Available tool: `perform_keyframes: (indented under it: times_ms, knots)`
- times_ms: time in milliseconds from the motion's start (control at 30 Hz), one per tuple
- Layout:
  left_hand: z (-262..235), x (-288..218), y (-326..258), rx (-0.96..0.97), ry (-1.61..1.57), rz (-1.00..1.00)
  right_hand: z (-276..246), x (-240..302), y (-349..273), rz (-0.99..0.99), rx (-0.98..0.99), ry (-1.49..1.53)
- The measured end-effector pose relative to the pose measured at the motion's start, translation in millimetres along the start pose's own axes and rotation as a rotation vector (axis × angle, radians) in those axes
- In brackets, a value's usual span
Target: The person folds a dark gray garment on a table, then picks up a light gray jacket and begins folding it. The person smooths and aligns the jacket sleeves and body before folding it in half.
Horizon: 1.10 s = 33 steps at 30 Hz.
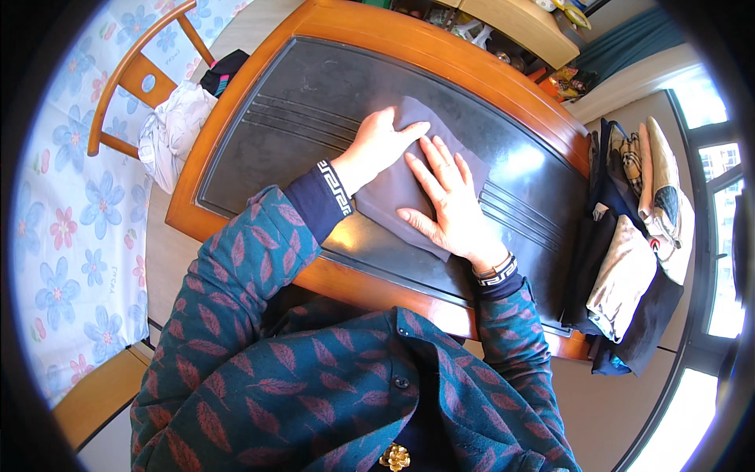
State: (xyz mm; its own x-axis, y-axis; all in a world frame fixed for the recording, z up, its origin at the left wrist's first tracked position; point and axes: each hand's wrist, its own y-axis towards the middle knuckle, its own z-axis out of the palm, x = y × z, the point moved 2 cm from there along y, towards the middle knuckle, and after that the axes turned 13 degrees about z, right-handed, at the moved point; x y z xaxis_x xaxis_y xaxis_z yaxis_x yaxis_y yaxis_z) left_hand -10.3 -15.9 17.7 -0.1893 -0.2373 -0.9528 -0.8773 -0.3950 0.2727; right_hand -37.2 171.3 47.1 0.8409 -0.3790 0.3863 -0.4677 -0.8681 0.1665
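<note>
A folded piece of grey-brown cloth (389, 197) lies at a slant across the black table top. My left hand (376, 149) is at its far left edge, thumb stretched over the cloth and the other fingers curled at the edge, mostly hidden. My right hand (450, 203) rests flat on the cloth with its fingers spread, pressing on its right part. The tips of both hands nearly meet near the cloth's far end. What kind of garment or fabric it is does not show.
The table has an orange-brown wooden rim (228, 126). Folded clothes (629, 259) are piled on its right end. To the left stands a wooden chair (130, 79) with a white cloth (177, 130) on it. An open shelf (503, 31) is beyond the far edge.
</note>
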Motion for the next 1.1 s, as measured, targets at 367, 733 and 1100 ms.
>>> perform_keyframes:
  times_ms: [367, 733, 1100]
  knots:
    - [-2.4, 7.0, 6.3, -0.041, 0.206, 0.111, -1.7, 14.4, -1.3, -0.183, 0.172, 0.072]
    - [13.8, -26.8, -7.6, 0.272, 0.715, 0.805, 0.2, 21.8, -2.7, -0.23, 0.153, 0.114]
    - [9.1, 8.4, 0.1, 0.522, 0.767, 0.501, 2.3, 26.0, -1.5, -0.241, 0.157, 0.269]
